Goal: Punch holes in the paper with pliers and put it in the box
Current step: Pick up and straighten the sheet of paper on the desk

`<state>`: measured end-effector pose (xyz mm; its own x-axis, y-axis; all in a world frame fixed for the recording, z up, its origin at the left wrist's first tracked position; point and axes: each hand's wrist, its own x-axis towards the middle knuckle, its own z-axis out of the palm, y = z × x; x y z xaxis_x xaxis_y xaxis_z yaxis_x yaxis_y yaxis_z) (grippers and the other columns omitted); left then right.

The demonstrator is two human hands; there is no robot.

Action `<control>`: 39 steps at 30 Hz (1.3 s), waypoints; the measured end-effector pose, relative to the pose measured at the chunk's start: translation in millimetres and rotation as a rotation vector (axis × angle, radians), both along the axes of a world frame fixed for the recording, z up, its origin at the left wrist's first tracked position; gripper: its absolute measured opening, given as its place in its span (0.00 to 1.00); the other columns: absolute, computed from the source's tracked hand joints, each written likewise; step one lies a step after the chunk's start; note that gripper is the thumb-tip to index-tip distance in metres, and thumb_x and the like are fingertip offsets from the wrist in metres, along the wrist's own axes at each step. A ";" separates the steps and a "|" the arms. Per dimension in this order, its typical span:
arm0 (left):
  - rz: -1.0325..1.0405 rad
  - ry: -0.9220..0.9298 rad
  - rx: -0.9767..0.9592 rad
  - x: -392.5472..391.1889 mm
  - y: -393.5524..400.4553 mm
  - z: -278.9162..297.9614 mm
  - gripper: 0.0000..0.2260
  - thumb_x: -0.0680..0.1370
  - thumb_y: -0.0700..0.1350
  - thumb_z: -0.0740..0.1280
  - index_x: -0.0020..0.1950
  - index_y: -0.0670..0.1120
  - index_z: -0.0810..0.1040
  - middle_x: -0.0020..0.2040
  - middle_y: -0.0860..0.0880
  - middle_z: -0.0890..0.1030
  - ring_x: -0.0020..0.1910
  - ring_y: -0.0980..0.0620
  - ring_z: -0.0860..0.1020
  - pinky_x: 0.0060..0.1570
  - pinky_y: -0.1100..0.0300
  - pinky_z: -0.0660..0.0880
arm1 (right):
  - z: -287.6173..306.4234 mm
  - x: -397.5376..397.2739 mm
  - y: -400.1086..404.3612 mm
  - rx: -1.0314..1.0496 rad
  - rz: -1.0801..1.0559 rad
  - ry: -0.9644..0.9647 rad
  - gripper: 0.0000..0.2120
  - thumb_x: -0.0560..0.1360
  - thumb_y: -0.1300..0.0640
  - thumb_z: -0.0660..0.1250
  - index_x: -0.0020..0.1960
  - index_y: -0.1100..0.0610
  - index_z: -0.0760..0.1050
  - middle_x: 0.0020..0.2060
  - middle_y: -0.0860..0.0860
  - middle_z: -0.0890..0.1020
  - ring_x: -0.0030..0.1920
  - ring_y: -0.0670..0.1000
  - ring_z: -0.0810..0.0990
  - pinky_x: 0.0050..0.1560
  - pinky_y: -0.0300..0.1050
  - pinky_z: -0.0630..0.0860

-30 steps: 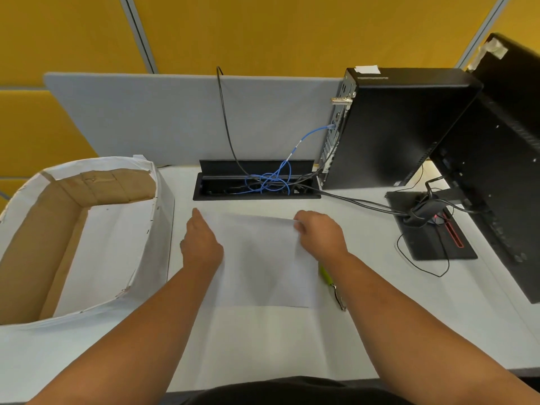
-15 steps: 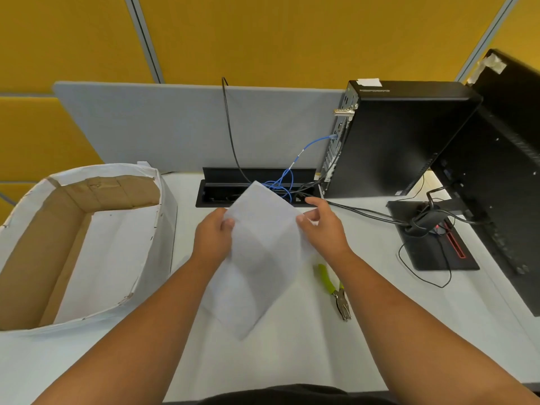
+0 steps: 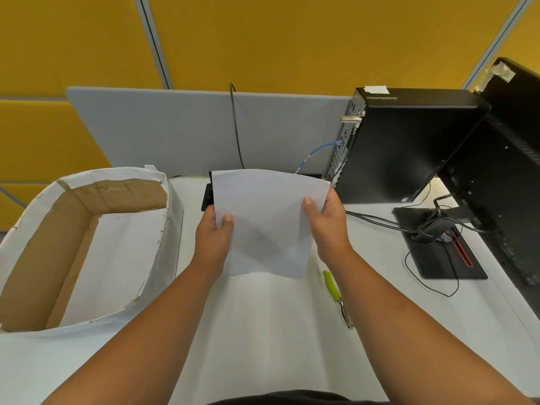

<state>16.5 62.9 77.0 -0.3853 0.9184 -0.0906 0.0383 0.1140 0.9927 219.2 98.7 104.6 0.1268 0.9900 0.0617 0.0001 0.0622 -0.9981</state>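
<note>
Black computer tower (image 3: 409,147), monitor back (image 3: 502,182), blue cable (image 3: 318,150), grey divider (image 3: 175,127)

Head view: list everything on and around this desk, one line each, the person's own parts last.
paper: one, white, held up over the desk's middle
pliers: one, green handles, on the desk under the right forearm
box: one, white outside, brown inside, left, open top
computer tower: one, black, back right
monitor: one, black, far right, on a black stand base
cables: several, black and blue, back of desk
divider: one, grey, behind the desk
left hand: grips the paper's left edge
right hand: grips its right edge
</note>
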 end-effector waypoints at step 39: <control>-0.011 -0.013 -0.045 -1.2 -2.4 0.1 0.07 0.79 0.42 0.64 0.55 0.52 0.77 0.53 0.52 0.82 0.50 0.51 0.81 0.49 0.56 0.78 | -20.3 4.6 -1.6 -0.094 -0.034 -0.017 0.09 0.80 0.57 0.62 0.56 0.48 0.77 0.50 0.47 0.84 0.51 0.49 0.83 0.55 0.52 0.80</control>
<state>15.2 60.4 77.0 -0.3736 0.9175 -0.1363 0.0271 0.1577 0.9871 223.8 97.1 84.3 0.1598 0.9867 -0.0287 0.0179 -0.0320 -0.9993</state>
